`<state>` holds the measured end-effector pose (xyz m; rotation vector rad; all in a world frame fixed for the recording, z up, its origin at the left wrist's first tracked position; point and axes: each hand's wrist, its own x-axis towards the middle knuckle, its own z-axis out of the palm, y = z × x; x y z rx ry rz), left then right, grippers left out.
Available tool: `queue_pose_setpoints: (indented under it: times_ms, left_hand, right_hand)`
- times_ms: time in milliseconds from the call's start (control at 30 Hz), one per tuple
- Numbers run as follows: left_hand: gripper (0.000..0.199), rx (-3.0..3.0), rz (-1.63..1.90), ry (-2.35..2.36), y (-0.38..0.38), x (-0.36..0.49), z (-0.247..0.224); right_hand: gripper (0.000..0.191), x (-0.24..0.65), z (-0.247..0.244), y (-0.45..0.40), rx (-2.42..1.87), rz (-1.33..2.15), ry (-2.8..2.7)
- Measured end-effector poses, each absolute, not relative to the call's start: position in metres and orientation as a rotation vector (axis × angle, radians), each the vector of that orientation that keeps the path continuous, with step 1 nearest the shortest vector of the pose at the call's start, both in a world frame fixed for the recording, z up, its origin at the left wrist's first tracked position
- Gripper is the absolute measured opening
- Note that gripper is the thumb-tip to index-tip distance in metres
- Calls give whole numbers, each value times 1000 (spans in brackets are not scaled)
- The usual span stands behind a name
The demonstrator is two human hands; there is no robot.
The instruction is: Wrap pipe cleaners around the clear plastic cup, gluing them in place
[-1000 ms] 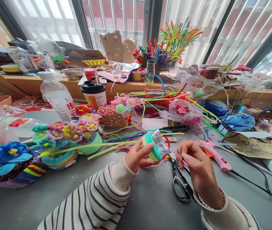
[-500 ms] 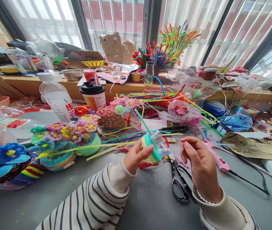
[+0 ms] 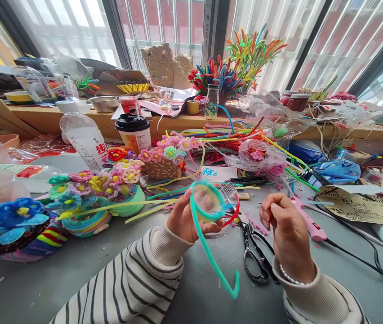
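Observation:
My left hand (image 3: pixel 181 220) grips a clear plastic cup (image 3: pixel 227 192) with a barcode label, tilted so that its round end faces me. Green and yellow pipe cleaner is coiled around that end. From the coil, a loose length of green pipe cleaner (image 3: pixel 208 256) hangs down with a hooked tip. A red pipe cleaner (image 3: pixel 234 211) curves beside the cup. To the right, apart from the cup, my right hand (image 3: pixel 284 229) is closed with its fingertips pinched; what they hold, if anything, is hidden. Black-handled scissors (image 3: pixel 257 254) lie on the table between my hands.
A pink glue gun (image 3: pixel 309 220) with a black cord lies at the right. Pipe-cleaner flower pots (image 3: pixel 126 198) stand at the left, before a water bottle (image 3: pixel 83 135) and a paper cup (image 3: pixel 133 132). Loose pipe cleaners (image 3: pixel 211 134) lie behind, below a cluttered ledge.
My left hand has turned the cup so its coiled end faces me. The green tail, which stuck up before, now hangs toward the table edge. My right hand stays closed nearby.

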<state>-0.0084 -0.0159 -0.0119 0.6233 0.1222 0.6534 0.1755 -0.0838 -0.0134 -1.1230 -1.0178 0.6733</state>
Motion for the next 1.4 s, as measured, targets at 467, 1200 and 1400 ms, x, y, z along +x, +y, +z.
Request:
queue_pose_setpoints:
  times_ms: [467, 1200, 1400]
  left_hand:
    - [67, 702, 558, -129, -20, -6, -14]
    - [72, 1028, 1001, 230, -27, -3, -13]
    - [71, 1558, 1531, 456, -26, -1, -9]
  right_hand:
    - [12, 162, 2, -86, -744, 1103, -994]
    - [8, 166, -5, -84, -868, 1009, -992]
    - [10, 172, -4, -80, -1111, 878, -1005]
